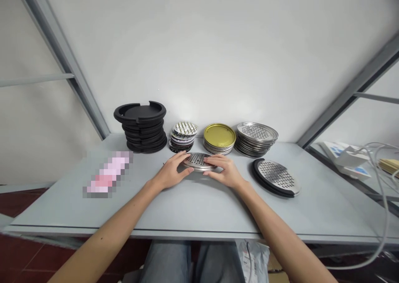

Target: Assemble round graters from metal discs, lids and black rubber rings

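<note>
Between my two hands, near the middle of the table, is a round silver metal plate with a perforated top [197, 160]. My left hand [173, 171] grips its left edge, thumb at the near rim and fingers on top. On the opposite edge, my right hand [227, 171] holds it the same way. Just behind it stand a stack of small patterned discs [185, 129] and a stack of gold-faced round metal lids [220, 135]. A stack of slotted silver plates [257, 132] is further right.
Black rings with notched rims [140, 112] are stacked at the back left. A slotted plate partly framed by a black ring [277, 177] lies at the right. A blurred pink item [109, 175] lies at the left. White cables [382, 191] hang beyond the table's right side.
</note>
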The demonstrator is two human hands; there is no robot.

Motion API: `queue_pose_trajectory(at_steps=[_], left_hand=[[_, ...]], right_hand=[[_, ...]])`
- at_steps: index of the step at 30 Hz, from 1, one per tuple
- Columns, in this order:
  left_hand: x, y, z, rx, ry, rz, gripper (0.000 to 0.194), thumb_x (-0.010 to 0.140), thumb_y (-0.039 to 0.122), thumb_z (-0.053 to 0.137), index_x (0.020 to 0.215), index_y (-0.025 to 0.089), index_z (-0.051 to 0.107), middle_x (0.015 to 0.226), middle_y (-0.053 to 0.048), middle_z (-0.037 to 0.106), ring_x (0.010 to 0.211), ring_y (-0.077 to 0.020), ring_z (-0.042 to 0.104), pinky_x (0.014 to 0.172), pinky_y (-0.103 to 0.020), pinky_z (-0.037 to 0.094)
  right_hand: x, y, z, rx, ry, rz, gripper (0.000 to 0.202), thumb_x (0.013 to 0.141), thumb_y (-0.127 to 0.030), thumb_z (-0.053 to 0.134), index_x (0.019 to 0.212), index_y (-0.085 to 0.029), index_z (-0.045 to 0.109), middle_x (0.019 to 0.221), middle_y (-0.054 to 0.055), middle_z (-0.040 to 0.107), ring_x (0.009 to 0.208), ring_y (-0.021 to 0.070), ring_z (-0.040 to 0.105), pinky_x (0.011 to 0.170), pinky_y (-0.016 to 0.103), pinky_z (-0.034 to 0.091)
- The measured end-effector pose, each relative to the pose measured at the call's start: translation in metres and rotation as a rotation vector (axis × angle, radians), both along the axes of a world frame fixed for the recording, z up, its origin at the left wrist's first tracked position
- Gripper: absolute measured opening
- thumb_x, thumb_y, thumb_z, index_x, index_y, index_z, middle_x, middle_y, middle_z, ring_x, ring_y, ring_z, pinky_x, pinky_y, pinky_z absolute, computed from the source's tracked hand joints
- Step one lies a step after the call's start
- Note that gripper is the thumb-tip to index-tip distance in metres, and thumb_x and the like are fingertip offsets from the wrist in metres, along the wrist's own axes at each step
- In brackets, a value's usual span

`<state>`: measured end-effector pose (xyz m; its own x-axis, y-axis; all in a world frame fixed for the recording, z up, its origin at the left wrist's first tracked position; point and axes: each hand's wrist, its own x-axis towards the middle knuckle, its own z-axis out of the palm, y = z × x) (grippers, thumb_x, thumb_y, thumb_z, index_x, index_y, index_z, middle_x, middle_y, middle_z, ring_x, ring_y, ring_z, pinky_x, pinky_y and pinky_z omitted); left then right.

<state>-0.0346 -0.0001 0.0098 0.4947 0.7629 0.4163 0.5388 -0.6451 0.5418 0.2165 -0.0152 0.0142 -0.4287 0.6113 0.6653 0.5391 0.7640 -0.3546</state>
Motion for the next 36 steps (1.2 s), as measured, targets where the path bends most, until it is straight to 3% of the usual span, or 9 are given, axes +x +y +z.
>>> queue_pose_trajectory(at_steps=[3,7,15,20,24,36], left_hand=[[-0.003,0.002,-0.006,-0.086,0.076,-0.012,0.069,0.086,0.054,0.054,0.142,0.018,0.037,0.147,-0.014,0.038,0.138,-0.0302,0.033,0.11,-0.047,0.034],[-0.005,0.002,-0.008,-0.123,0.12,-0.053,0.087,0.072,0.059,0.068,0.143,0.018,0.035,0.149,-0.015,0.036,0.137,-0.0336,0.033,0.11,-0.048,0.033],[-0.001,0.001,-0.004,-0.087,0.064,-0.024,0.077,0.075,0.059,0.065,0.138,0.02,0.042,0.141,-0.012,0.047,0.129,-0.03,0.044,0.108,-0.046,0.036],[-0.002,0.001,-0.006,-0.087,0.109,0.0,0.082,0.073,0.063,0.065,0.139,0.021,0.041,0.144,-0.012,0.043,0.133,-0.0318,0.039,0.11,-0.048,0.032],[-0.003,0.001,-0.008,-0.083,0.128,-0.003,0.086,0.072,0.065,0.064,0.14,0.02,0.039,0.145,-0.013,0.041,0.133,-0.0321,0.037,0.11,-0.048,0.032],[-0.003,-0.001,-0.013,-0.109,0.202,-0.011,0.102,0.059,0.067,0.073,0.142,0.021,0.037,0.148,-0.016,0.035,0.136,-0.0401,0.031,0.109,-0.057,0.029]], right_hand=[[-0.003,-0.001,-0.001,0.026,-0.067,-0.001,0.043,0.072,-0.052,0.071,0.102,-0.02,0.071,0.097,0.01,0.073,0.092,0.0248,0.067,0.084,0.04,0.052],[-0.007,-0.004,-0.002,0.054,-0.126,0.005,0.044,0.071,-0.055,0.07,0.098,-0.02,0.071,0.097,0.01,0.073,0.09,0.0245,0.067,0.081,0.038,0.052],[-0.008,-0.006,0.002,0.007,-0.099,0.017,0.042,0.075,-0.053,0.069,0.101,-0.02,0.068,0.095,0.01,0.072,0.09,0.0241,0.065,0.085,0.04,0.05],[-0.007,-0.005,0.004,-0.14,-0.138,0.014,0.07,0.067,-0.061,0.07,0.121,-0.018,0.059,0.12,0.015,0.062,0.11,0.0293,0.057,0.096,0.046,0.044],[-0.004,-0.003,-0.002,-0.254,-0.15,-0.02,0.081,0.07,-0.062,0.067,0.134,-0.015,0.048,0.136,0.019,0.048,0.125,0.0322,0.046,0.104,0.05,0.037],[-0.002,0.001,-0.008,-0.315,-0.226,-0.006,0.096,0.056,-0.066,0.075,0.133,-0.014,0.049,0.139,0.021,0.044,0.13,0.0348,0.041,0.107,0.05,0.035]])
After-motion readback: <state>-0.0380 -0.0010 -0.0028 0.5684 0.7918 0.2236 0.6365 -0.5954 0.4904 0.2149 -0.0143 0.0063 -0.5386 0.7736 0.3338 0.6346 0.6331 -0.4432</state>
